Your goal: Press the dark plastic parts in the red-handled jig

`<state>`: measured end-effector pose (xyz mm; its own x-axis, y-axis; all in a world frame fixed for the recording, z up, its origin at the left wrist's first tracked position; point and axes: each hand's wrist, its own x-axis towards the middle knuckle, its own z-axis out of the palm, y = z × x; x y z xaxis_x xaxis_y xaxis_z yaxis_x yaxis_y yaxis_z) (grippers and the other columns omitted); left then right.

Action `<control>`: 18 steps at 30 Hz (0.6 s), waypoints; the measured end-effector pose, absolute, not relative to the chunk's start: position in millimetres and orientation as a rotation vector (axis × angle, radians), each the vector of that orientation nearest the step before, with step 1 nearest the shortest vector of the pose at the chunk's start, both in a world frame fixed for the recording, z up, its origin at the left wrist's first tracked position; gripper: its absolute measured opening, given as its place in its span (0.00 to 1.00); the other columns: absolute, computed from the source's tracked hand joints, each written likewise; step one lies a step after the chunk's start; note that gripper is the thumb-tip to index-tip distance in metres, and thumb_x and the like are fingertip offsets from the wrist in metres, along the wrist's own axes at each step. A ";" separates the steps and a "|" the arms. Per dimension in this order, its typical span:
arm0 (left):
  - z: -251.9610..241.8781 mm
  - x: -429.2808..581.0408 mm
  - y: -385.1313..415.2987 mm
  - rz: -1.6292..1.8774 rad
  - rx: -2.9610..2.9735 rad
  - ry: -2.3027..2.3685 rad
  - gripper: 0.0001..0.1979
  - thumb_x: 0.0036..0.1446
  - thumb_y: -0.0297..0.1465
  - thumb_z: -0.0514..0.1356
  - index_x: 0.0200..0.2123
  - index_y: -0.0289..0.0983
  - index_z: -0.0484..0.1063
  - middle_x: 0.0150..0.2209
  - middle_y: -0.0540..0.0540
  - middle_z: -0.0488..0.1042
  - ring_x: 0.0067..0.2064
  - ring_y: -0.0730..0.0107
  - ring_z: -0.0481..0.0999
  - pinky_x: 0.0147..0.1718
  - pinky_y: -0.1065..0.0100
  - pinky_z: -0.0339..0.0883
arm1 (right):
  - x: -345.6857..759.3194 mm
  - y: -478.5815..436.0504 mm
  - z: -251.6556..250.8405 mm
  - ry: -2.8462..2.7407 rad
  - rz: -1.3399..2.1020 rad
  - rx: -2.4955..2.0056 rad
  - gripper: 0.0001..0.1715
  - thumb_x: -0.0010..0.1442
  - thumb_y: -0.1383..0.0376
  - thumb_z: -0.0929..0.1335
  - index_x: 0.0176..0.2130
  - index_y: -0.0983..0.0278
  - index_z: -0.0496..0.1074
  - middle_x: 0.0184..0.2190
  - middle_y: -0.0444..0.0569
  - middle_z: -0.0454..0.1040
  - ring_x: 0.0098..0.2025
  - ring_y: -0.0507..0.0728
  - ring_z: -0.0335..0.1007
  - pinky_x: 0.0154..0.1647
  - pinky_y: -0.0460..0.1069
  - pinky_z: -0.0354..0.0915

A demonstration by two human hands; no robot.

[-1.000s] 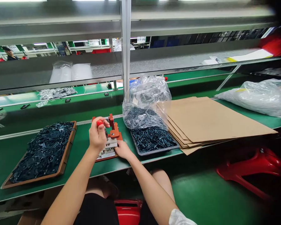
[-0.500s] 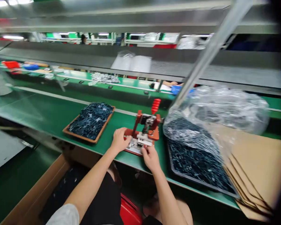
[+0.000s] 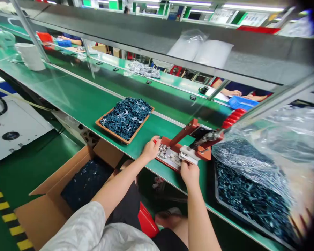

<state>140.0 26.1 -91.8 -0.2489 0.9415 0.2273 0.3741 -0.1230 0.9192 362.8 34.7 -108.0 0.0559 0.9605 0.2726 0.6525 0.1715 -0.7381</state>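
Green-painted floor (image 3: 39, 167) edged by yellow-and-black hazard tape (image 3: 5, 216). White machine panel (image 3: 23, 122) stands beside the long green worktop (image 3: 68, 94). Grey overhead shelf (image 3: 136, 38) runs above it; a parallel green assembly line (image 3: 167, 82) lies beyond, under ceiling strip lights (image 3: 251, 7).

The head-worn camera looks forward and down across a green workbench (image 3: 75, 94), tilted so that the bench runs from far left to near right. The left hand (image 3: 150, 149) and right hand (image 3: 189, 174) appear close, low in the middle of the view, while a second bench (image 3: 167, 82) lies farther off beyond it.
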 end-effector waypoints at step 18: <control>-147.2 107.5 -160.9 1.039 1.064 1.542 0.28 0.64 0.54 0.50 0.48 0.37 0.71 0.41 0.39 0.81 0.36 0.59 0.80 0.37 0.60 0.74 | 315.6 -132.8 -99.2 -1.988 0.847 -1.056 0.20 0.68 0.69 0.64 0.58 0.60 0.69 0.52 0.54 0.74 0.52 0.59 0.71 0.54 0.55 0.70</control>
